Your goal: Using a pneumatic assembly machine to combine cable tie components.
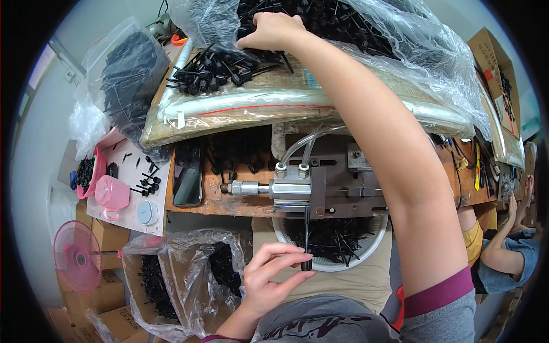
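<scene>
My left hand point(271, 280) pinches a small black plastic part point(307, 264) with a thin dark stem pointing up, just below the front of a metal clamping fixture point(293, 191). The stem's upper end reaches the fixture's lower edge; whether they touch I cannot tell. My right arm stretches far forward across the bench. At its end my right hand point(274, 31) rests over a heap of similar black stemmed parts point(320, 11) in clear plastic, thumb and visible fingers apart. Other fingertips are hidden. Beneath the fixture, a white basket point(278, 231) in my lap holds many black parts.
A plastic-covered cardboard tray edge point(246, 111) crosses the bench. To the left are a phone point(188, 180), a pink cup point(112, 192), a pink fan point(77, 256) and a lined carton point(183, 286) of black parts. Clear hoses point(309, 140) rise from the fixture. Another person point(506, 257) sits at right.
</scene>
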`<state>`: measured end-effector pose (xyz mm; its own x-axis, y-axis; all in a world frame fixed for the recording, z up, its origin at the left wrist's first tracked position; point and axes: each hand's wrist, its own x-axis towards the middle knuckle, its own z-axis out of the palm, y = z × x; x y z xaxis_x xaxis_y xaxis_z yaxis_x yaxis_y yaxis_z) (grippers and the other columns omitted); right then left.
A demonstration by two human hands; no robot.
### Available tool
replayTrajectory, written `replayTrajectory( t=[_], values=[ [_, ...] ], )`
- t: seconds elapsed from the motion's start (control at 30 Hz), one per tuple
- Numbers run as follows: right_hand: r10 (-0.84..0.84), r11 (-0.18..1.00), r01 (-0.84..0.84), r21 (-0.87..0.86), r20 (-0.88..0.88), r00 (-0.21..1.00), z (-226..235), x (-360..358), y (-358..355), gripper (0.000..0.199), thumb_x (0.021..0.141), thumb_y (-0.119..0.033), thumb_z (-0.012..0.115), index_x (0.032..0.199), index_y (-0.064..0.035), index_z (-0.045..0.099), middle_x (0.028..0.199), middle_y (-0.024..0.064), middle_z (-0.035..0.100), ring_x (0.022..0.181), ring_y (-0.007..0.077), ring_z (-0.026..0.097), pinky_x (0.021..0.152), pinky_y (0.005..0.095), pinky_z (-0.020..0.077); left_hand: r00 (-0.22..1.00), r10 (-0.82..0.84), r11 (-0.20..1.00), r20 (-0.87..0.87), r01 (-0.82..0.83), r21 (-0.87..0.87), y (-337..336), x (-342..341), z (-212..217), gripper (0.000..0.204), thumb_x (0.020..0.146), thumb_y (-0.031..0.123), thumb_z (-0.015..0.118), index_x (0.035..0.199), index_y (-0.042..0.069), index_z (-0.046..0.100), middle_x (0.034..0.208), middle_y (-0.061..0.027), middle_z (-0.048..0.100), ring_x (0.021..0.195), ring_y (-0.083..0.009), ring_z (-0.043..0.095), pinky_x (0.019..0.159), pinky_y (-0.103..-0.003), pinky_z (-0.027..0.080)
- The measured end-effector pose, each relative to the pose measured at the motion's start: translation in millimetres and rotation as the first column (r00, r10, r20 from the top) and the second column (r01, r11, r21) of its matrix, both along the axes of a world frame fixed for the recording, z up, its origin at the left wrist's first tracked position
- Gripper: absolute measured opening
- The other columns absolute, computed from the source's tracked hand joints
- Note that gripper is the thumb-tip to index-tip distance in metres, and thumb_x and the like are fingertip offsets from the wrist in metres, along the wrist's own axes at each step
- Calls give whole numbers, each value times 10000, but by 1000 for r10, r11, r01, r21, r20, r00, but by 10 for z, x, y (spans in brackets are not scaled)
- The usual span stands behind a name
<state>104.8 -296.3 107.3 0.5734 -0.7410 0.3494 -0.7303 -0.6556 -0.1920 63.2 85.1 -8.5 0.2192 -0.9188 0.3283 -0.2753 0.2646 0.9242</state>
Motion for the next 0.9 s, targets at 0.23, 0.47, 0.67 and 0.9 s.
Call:
replayTrajectory(
  t=[0.23,0.47,0.67,0.9],
  values=[
    [-87,993,94,64,-106,991,89,108,194,662,680,-602,706,1176,-164,710,1220,77,671,1249,276,515,1011,423,371,1000,-7,1000,-11,7,-6,-2,-30,-7,335,653,-28,847,970,-6,740,1023,-100,616,828,-162,656,714,-262,575],
    [-59,996,69,57,-164,985,104,97,274,551,714,-482,713,1164,-165,715,1220,74,673,1217,275,549,1018,411,386,1000,-3,1000,-8,3,-11,-6,-50,7,339,630,-36,853,949,-16,738,1013,-102,608,820,-167,657,720,-266,572],
    [17,999,-6,43,-251,968,194,-243,340,477,727,-386,713,1120,-117,724,1110,109,715,1015,267,693,852,404,558,1000,-11,1000,-6,11,-7,20,-57,-7,344,630,-27,858,953,-12,738,1015,-100,609,820,-164,658,727,-266,572],
    [103,994,-90,54,-353,930,230,-843,454,663,737,-363,685,1288,-10,582,1121,201,685,1079,324,656,926,407,534,999,-52,998,12,52,-27,-5,-120,24,349,626,-8,867,951,-4,742,1010,-97,607,825,-168,655,718,-262,566]
  ],
)
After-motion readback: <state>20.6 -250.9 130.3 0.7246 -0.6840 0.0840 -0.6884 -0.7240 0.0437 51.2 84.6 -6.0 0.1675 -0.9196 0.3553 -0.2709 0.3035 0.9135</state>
